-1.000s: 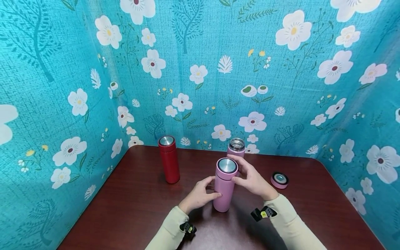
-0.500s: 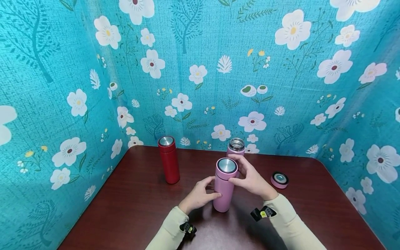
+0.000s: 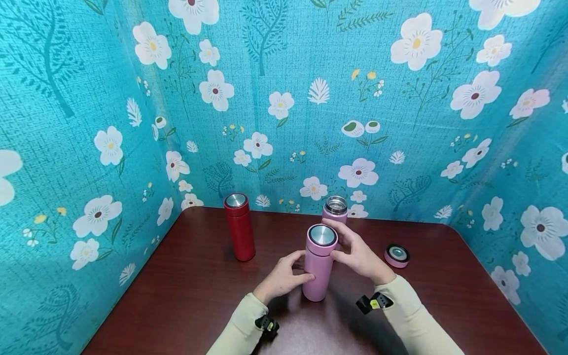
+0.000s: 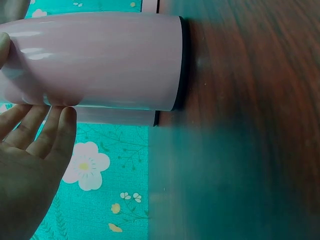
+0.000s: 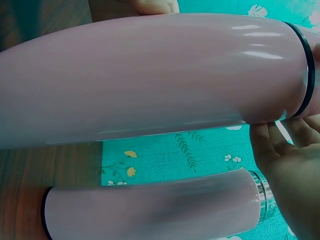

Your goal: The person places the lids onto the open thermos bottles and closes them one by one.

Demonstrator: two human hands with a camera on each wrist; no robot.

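A pink thermos [image 3: 318, 273] stands upright on the table with its steel-topped lid [image 3: 322, 236] on. My left hand [image 3: 280, 282] grips its body below the lid; in the left wrist view, bent fingers [image 4: 42, 130] touch the thermos wall [image 4: 120, 60]. Around the lid at the top curls my right hand [image 3: 358, 256], thumb on the near side. In the right wrist view its fingers [image 5: 280, 142] lie at the dark seam [image 5: 306, 70] under the lid. Directly behind stands a second pink thermos [image 3: 336, 217], lidless, its steel mouth bare and its lower part hidden.
A red thermos [image 3: 241, 234] with its lid on stands at the back left. To the right, a loose pink lid [image 3: 397, 255] lies with its inner side up on the dark wood table [image 3: 191, 296]. Flowered blue cloth [image 3: 284, 123] hangs behind and on both sides.
My right thumb slipped a little left across the lid's edge half a second ago and is now back to the right. The left hand and the thermos have stayed in place.
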